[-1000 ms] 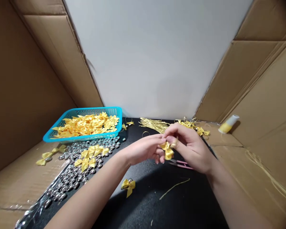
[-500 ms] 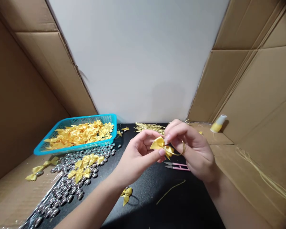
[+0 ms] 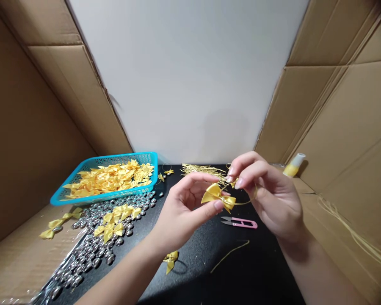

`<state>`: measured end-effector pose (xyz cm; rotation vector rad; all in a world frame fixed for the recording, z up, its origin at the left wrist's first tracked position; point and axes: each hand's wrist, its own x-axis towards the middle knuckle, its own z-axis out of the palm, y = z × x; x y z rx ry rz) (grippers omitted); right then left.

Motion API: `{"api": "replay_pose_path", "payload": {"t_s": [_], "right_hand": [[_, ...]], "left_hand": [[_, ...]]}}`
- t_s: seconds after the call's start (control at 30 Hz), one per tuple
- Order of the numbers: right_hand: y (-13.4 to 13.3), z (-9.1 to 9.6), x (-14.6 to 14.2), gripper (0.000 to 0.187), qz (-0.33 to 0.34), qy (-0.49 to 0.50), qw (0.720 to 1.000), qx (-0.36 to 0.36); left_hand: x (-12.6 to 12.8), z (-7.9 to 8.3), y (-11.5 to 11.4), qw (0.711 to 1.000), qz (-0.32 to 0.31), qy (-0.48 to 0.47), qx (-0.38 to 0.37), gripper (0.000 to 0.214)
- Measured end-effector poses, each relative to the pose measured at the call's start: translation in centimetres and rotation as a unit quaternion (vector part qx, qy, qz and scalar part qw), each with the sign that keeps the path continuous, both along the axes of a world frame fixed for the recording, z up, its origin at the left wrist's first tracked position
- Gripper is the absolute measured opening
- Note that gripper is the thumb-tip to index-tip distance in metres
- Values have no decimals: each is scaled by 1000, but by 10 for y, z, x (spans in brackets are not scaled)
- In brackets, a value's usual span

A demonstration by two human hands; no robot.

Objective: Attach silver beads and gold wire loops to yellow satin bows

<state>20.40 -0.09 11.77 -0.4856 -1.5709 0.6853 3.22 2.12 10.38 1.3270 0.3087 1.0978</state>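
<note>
Between the thumb and fingers of my left hand (image 3: 186,209) is a yellow ribbon bow (image 3: 214,194), held over the black table. A thin gold cord (image 3: 248,202) runs from the bow's middle and curves round to my right hand (image 3: 269,190). The right fingertips are closed near the upper part of this cord, a little to the right of the bow. Below the hands lie pink thread snips (image 3: 241,223) with their blades pointing left. A loose piece of gold cord (image 3: 229,256) rests nearer to me.
A blue basket (image 3: 104,198) full of yellow bows stands at the left. Silver beads (image 3: 92,248) are scattered before it, with several bows (image 3: 122,212) on top. Cut gold cords (image 3: 203,170) lie at the back. A spool (image 3: 294,165) stands at the right beside cardboard walls.
My right hand has moved right and up, away from the bow, drawing the cord into a wider loop. My left hand still holds the bow. The pink snips are now fully uncovered.
</note>
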Motion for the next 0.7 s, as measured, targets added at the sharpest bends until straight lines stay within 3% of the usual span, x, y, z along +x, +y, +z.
{"api": "replay_pose_path", "payload": {"t_s": [0.33,0.47,0.7], "right_hand": [[-16,9,1,14,-65,-35,997,24],[-16,11,-2,20,-101,-58,992,53],[-13,8,1,21,-113,-58,991,39]], "left_hand": [[-2,-3,0,998,51,22,36,22],[-3,-3,-1,997,60,25,47,21],[-6,-3,-2,996,71,44,45,22]]}}
